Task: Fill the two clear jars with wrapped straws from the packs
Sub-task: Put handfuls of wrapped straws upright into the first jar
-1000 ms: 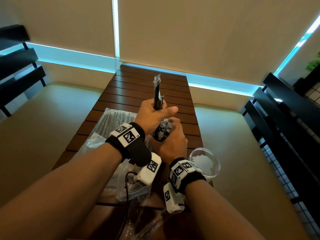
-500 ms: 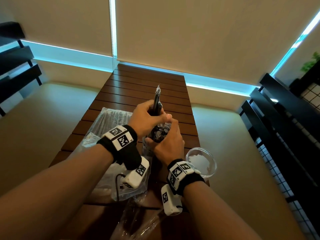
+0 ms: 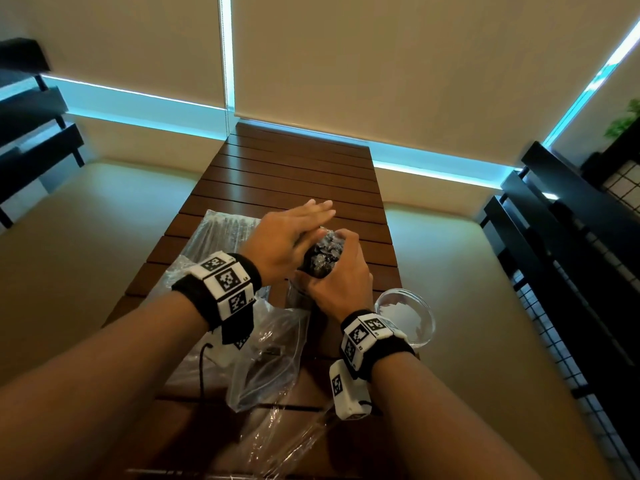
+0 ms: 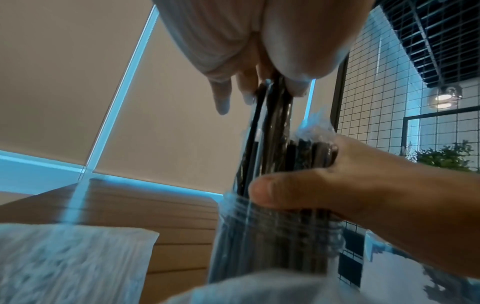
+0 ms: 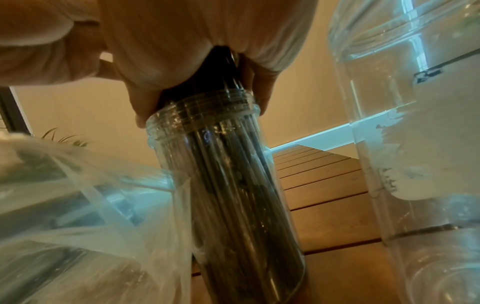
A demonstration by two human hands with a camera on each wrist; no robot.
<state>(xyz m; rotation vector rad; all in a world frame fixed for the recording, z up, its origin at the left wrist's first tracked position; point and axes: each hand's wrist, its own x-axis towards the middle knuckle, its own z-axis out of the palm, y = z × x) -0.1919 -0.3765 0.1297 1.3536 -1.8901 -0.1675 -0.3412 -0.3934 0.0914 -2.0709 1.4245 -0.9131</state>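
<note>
A clear jar (image 5: 241, 205) packed with black wrapped straws (image 3: 322, 254) stands on the wooden table (image 3: 298, 174) between my hands. My right hand (image 3: 341, 282) grips the bundle of straws just above the jar's threaded mouth. My left hand (image 3: 294, 230) lies flat over the straws with its fingers straight. In the left wrist view its palm presses on the tops of a few taller straws (image 4: 275, 127). The second clear jar (image 3: 405, 317) stands to the right of my right wrist, with no straws in it.
A sealed pack of straws (image 3: 221, 233) lies on the table's left side. A crumpled opened plastic bag (image 3: 270, 355) lies near the front edge, against the jar. Black benches flank the table on both sides. The far half of the table is bare slats.
My left hand held a few straws upright and pushed them down into the jar. It has now let go and lies flat on their tops. My right hand kept its grip.
</note>
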